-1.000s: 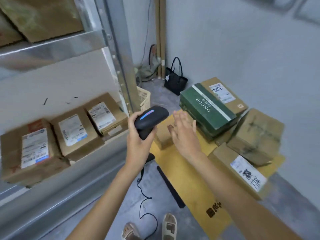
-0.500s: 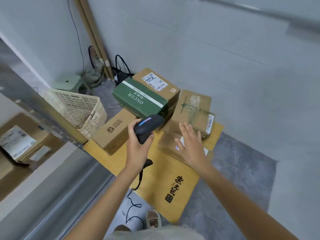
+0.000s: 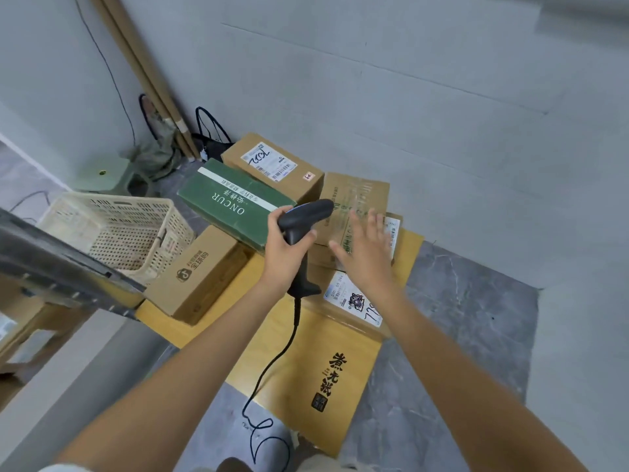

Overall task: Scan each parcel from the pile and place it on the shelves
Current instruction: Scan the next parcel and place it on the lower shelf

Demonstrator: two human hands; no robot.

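My left hand (image 3: pixel 284 247) grips a black corded barcode scanner (image 3: pixel 304 214), its head aimed at the parcel pile. My right hand (image 3: pixel 366 247) hovers with straight spread fingers just above a taped brown box (image 3: pixel 359 195) in the pile. Around it lie a green box (image 3: pixel 231 202) marked ONCUR, a labelled brown box (image 3: pixel 275 163) behind it, a small brown box (image 3: pixel 197 275) with a logo on the left, and a flat parcel (image 3: pixel 355 303) with a white label under my right wrist. The shelf's metal upright (image 3: pixel 64 270) shows at the left edge.
The parcels sit on flattened yellow cardboard (image 3: pixel 306 366) on a grey floor. A cream plastic basket (image 3: pixel 112 229) stands left of the pile. A black bag (image 3: pixel 211 144), a green stool (image 3: pixel 109 172) and leaning cardboard tubes (image 3: pixel 143 73) fill the corner. The scanner cable (image 3: pixel 269 379) hangs toward my feet.
My view has swung from the shelves to the parcel pile. Both hands have moved forward over the pile, the right one now above the taped brown box.
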